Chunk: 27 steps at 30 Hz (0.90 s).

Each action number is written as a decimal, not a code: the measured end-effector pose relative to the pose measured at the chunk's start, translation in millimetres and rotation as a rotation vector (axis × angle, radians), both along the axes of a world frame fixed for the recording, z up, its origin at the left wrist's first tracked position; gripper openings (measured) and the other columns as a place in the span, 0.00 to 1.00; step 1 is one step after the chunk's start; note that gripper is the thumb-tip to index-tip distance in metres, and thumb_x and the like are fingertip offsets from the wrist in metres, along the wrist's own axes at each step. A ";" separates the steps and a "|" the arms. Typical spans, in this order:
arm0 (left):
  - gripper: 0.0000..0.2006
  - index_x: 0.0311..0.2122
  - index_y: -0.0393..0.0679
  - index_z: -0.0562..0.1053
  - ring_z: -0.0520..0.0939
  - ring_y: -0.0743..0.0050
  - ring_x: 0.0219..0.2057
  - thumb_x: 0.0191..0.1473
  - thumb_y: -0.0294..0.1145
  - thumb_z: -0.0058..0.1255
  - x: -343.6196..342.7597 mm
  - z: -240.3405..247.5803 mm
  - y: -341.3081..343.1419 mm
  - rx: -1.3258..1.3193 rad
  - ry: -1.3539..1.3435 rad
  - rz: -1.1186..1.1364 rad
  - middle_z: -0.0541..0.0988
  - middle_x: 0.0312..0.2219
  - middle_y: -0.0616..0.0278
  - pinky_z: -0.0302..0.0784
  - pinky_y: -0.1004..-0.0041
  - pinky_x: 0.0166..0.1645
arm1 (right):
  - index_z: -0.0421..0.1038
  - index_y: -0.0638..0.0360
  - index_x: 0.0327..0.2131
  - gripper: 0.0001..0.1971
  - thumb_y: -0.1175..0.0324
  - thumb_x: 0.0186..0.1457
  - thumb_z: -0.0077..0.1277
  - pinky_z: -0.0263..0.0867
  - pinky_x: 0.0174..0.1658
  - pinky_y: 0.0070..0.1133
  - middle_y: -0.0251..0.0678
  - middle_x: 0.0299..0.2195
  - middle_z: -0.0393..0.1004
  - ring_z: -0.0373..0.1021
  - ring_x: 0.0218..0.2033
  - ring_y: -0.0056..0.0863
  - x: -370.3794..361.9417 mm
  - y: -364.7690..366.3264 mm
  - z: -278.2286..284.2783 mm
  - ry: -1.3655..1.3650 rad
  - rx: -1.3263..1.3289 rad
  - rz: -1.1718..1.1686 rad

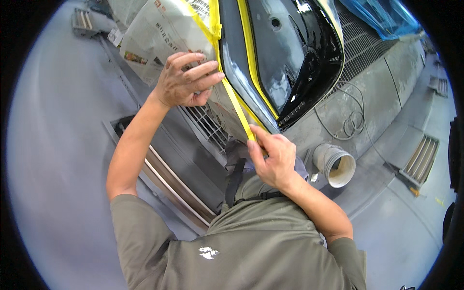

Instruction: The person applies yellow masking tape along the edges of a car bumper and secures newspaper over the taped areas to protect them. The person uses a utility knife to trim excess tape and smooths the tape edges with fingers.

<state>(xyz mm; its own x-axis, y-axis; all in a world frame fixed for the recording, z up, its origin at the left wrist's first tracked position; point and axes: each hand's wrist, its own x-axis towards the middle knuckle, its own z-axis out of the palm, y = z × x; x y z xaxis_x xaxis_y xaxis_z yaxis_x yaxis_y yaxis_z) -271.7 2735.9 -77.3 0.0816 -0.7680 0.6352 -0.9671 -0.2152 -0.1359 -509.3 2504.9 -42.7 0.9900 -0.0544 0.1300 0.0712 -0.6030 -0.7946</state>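
Observation:
A strip of yellow masking tape (237, 104) stretches taut between my hands along the grey edge of a glossy black car body part (314, 53). At its lower end, my right hand (275, 157) pinches the strip between thumb and fingers. My left hand (186, 79) lies over the printed masking paper (150, 36), fingers apart, fingertips at the tape line by the part's left edge. A second yellow tape line (252, 58) runs down the part between a grey band and the black area. Whether a tape roll sits inside my right palm is hidden.
A round white bucket-like container (336, 166) lies on its side at my right, near a looped grey cable (355, 121). Floor grates (420, 159) lie to the right and under the work. Blue plastic sheeting (384, 17) hangs at the upper right.

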 end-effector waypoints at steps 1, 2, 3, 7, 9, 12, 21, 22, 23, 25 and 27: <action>0.23 0.59 0.68 0.75 0.72 0.71 0.59 0.58 0.45 0.51 -2.8 -1.3 2.1 0.002 0.006 0.023 0.75 0.56 0.80 0.68 0.65 0.63 | 0.79 0.60 0.52 0.20 0.68 0.56 0.64 0.72 0.33 0.29 0.34 0.21 0.77 0.74 0.22 0.34 -5.8 -5.3 1.1 -0.077 -0.030 0.061; 0.23 0.60 0.69 0.75 0.72 0.70 0.60 0.57 0.44 0.51 -5.8 -2.3 3.6 0.005 0.012 0.043 0.74 0.56 0.80 0.67 0.65 0.63 | 0.78 0.61 0.54 0.22 0.68 0.56 0.65 0.72 0.35 0.29 0.33 0.21 0.77 0.74 0.22 0.33 -11.5 -10.1 2.1 -0.171 -0.046 0.115; 0.24 0.60 0.69 0.75 0.72 0.70 0.60 0.57 0.44 0.51 -8.7 -3.1 4.4 0.003 0.008 0.064 0.74 0.56 0.80 0.67 0.64 0.63 | 0.76 0.64 0.57 0.25 0.68 0.56 0.65 0.71 0.39 0.29 0.30 0.22 0.78 0.74 0.22 0.29 -19.7 -16.1 4.4 -0.117 -0.033 0.174; 0.25 0.58 0.68 0.77 0.72 0.67 0.59 0.53 0.42 0.53 -23.2 -2.3 3.4 -0.012 -0.009 0.145 0.74 0.57 0.79 0.66 0.64 0.63 | 0.73 0.65 0.59 0.25 0.69 0.59 0.62 0.62 0.52 0.32 0.28 0.22 0.79 0.74 0.22 0.28 -41.9 -34.2 -5.4 -0.011 0.004 0.256; 0.27 0.57 0.66 0.78 0.73 0.65 0.59 0.47 0.40 0.55 -31.4 -1.3 1.6 -0.026 -0.009 0.186 0.74 0.57 0.77 0.66 0.64 0.62 | 0.73 0.64 0.58 0.23 0.69 0.60 0.60 0.62 0.52 0.32 0.29 0.22 0.79 0.74 0.22 0.28 -47.0 -43.7 -21.6 -0.017 0.016 0.240; 0.29 0.57 0.65 0.79 0.74 0.64 0.59 0.44 0.38 0.57 -40.0 -1.8 -1.6 -0.050 0.001 0.222 0.75 0.57 0.75 0.67 0.64 0.61 | 0.75 0.63 0.56 0.20 0.71 0.62 0.58 0.61 0.51 0.31 0.29 0.22 0.79 0.73 0.22 0.28 -54.7 -56.6 -46.3 0.029 0.067 0.235; 0.26 0.52 0.62 0.81 0.75 0.60 0.57 0.43 0.38 0.56 -37.6 -17.0 -11.6 -0.168 -0.023 0.164 0.77 0.54 0.70 0.69 0.64 0.61 | 0.78 0.62 0.48 0.13 0.74 0.60 0.58 0.60 0.50 0.31 0.26 0.20 0.75 0.68 0.20 0.25 -71.3 -47.3 -74.1 0.079 0.225 0.277; 0.25 0.52 0.61 0.81 0.75 0.59 0.56 0.43 0.38 0.56 -37.2 -18.7 -12.8 -0.172 -0.034 0.141 0.77 0.54 0.69 0.69 0.64 0.61 | 0.78 0.62 0.48 0.13 0.74 0.60 0.58 0.60 0.50 0.31 0.25 0.20 0.75 0.69 0.20 0.25 -72.1 -46.7 -75.0 0.044 0.262 0.286; 0.25 0.52 0.61 0.81 0.75 0.59 0.56 0.43 0.38 0.56 -36.8 -19.9 -13.6 -0.174 -0.046 0.114 0.77 0.53 0.69 0.69 0.64 0.61 | 0.78 0.61 0.47 0.11 0.74 0.60 0.58 0.59 0.50 0.31 0.24 0.20 0.77 0.70 0.20 0.24 -72.5 -47.6 -75.7 0.049 0.267 0.274; 0.24 0.51 0.60 0.81 0.75 0.59 0.56 0.43 0.39 0.55 -36.7 -21.5 -14.4 -0.184 -0.061 0.115 0.77 0.53 0.68 0.70 0.64 0.60 | 0.78 0.60 0.46 0.10 0.74 0.60 0.57 0.59 0.50 0.31 0.24 0.20 0.77 0.71 0.20 0.23 -70.4 -51.2 -79.1 0.059 0.276 0.245; 0.24 0.50 0.59 0.82 0.75 0.58 0.55 0.43 0.39 0.55 -36.4 -22.6 -15.0 -0.196 -0.068 0.111 0.77 0.53 0.67 0.71 0.64 0.59 | 0.79 0.60 0.45 0.09 0.74 0.61 0.57 0.59 0.49 0.31 0.25 0.19 0.78 0.71 0.19 0.22 -67.0 -57.1 -82.9 0.060 0.272 0.209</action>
<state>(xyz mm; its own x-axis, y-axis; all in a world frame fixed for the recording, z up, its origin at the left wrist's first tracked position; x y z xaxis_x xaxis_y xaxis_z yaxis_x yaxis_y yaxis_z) -308.2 2721.0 -100.0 0.1103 -0.6184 0.7781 -0.9261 -0.3480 -0.1454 -576.3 2447.8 -125.7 0.9888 0.1255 0.0803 0.1194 -0.3458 -0.9307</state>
